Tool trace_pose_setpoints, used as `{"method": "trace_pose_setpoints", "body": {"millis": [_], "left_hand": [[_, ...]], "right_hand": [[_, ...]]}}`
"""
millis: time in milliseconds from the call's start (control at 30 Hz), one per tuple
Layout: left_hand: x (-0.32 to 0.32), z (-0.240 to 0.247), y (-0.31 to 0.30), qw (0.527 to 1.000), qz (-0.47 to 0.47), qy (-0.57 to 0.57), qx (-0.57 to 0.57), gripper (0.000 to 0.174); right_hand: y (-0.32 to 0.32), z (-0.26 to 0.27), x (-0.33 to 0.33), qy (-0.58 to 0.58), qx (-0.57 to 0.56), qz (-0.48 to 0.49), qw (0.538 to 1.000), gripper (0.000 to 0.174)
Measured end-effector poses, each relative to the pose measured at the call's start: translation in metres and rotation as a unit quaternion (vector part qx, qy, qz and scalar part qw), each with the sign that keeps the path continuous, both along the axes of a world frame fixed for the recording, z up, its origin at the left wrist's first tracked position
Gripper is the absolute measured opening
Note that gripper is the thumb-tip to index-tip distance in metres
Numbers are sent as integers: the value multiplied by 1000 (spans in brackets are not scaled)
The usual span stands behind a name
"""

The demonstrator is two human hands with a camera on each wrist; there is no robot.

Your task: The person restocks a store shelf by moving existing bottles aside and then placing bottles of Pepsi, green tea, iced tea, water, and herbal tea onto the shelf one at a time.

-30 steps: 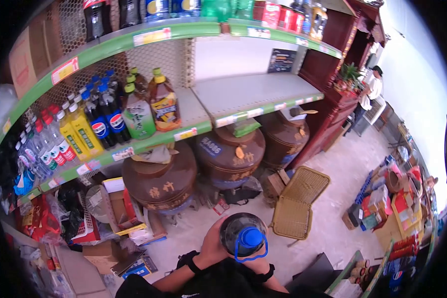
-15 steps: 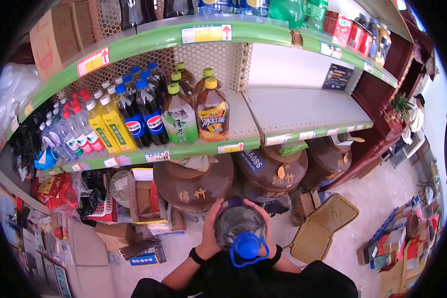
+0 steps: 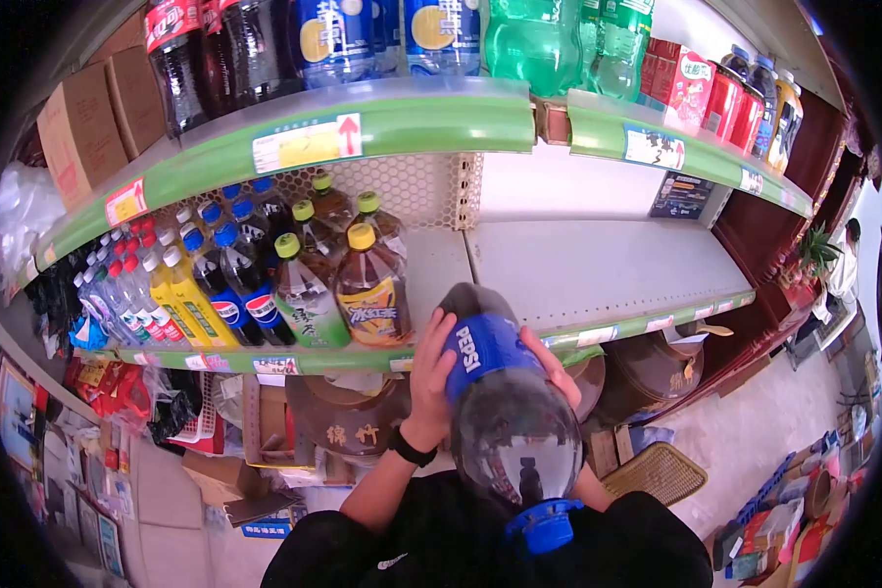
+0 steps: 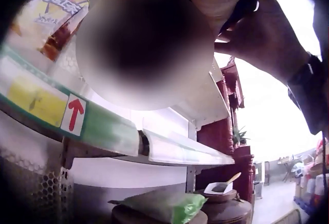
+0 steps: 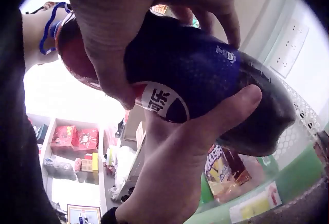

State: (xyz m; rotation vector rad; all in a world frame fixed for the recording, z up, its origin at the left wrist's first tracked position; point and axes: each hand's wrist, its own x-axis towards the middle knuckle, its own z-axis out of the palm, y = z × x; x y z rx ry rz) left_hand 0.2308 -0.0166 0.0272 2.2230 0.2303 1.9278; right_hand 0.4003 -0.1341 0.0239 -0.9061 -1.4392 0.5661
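Note:
A large Pepsi bottle (image 3: 516, 421) with a blue label, dark contents and a blue cap (image 3: 547, 526) is between my two hands. It lies tilted, base toward the middle shelf and cap toward my body. My left hand (image 3: 429, 382) grips one side at the label, thumb and fingers along it in the right wrist view. On the opposite side my right hand (image 3: 557, 370) holds the label; its fingers (image 5: 226, 21) curl over the bottle in the right wrist view. The base overlaps the shelf edge in the head view, beside an iced tea bottle (image 3: 372, 299).
The middle shelf (image 3: 608, 260) holds a green tea bottle (image 3: 309, 304), Pepsi bottles (image 3: 250, 294) and water bottles at left. An upper shelf edge (image 3: 412, 122) juts out above. Brown jars (image 3: 353, 416) stand below. A wicker chair (image 3: 657, 475) is at lower right.
The bottle has risen from low before the jars up to the middle shelf's front, and its base has tipped forward and up, showing the label. Both hands stay on it. My view has moved closer to the shelves.

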Motion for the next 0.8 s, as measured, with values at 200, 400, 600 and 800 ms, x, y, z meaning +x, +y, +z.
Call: {"method": "trace_pose_setpoints", "body": {"millis": [200,400,600,800], "left_hand": [[27,-6,21,999,37,-25,-22,71],[34,-16,24,986,111,-3,-121,78],[34,-26,27,959,67,-38,-273,75],[39,17,22,937,80,-27,-340,94]], "right_hand": [[45,14,30,-28,45,59,997,67],[85,13,47,-11,11,133,991,81],[105,20,46,41,-32,176,983,89],[98,73,28,147,-51,146,977,103]]}}
